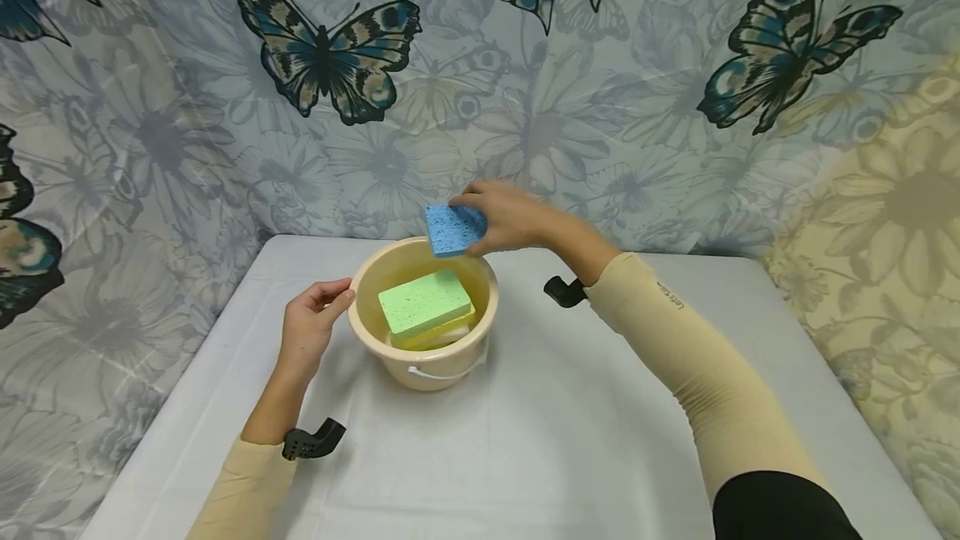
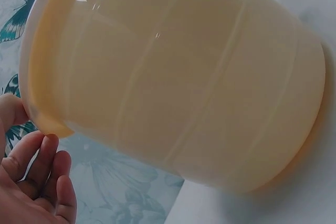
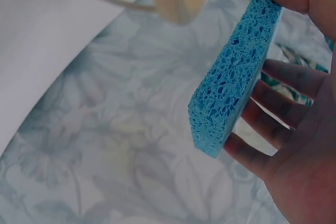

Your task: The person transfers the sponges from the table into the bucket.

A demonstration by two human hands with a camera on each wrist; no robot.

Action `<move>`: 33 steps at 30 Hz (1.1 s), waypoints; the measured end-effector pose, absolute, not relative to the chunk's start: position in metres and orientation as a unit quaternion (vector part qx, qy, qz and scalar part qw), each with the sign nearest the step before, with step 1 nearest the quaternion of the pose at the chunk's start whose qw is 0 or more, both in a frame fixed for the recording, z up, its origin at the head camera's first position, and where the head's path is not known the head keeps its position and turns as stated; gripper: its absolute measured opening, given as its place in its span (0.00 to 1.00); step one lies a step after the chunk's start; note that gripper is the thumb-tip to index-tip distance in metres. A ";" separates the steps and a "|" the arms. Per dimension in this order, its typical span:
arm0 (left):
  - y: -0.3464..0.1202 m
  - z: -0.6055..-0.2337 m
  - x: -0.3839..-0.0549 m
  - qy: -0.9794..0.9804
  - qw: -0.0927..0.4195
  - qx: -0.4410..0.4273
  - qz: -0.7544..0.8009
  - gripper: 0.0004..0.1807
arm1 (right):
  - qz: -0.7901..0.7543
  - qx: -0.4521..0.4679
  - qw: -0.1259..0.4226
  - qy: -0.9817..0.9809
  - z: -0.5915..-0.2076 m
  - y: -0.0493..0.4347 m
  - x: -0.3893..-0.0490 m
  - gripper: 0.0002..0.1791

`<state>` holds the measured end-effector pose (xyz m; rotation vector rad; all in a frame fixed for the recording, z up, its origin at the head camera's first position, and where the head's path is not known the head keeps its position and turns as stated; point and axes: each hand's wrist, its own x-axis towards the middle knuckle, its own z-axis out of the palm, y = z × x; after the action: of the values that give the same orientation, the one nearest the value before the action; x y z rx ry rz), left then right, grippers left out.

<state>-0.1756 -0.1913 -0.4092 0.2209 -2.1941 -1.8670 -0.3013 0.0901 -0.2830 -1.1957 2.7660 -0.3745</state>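
Observation:
A blue sponge (image 1: 455,230) is gripped in my right hand (image 1: 513,219), above the far right rim of a cream bucket (image 1: 435,377). Porous texture shows on the sponge (image 3: 231,72) in the right wrist view, with the thumb on one edge and the fingers along its far face. My left hand (image 1: 309,327) pinches the bucket's left rim between thumb and fingers; the left wrist view shows the bucket's side (image 2: 173,77) close up. Inside lies a green sponge (image 1: 423,302) on top of a yellow sponge (image 1: 435,336). Something white beneath them is mostly hidden.
The bucket stands on a table with a white cloth (image 1: 570,440). Its white handle (image 1: 450,375) hangs down at the front. Behind and beside the table hangs a butterfly-patterned fabric (image 1: 540,132), close to the table's back edge.

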 end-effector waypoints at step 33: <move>-0.191 -0.413 -0.178 -0.742 0.132 0.078 -0.653 0.18 | -0.087 -0.488 0.159 0.854 -0.310 0.038 -0.264 0.43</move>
<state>-0.1776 -0.1912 -0.4134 0.2258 -2.1539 -1.8941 -0.2639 0.0383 -0.3097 -1.3944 2.4420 -0.2474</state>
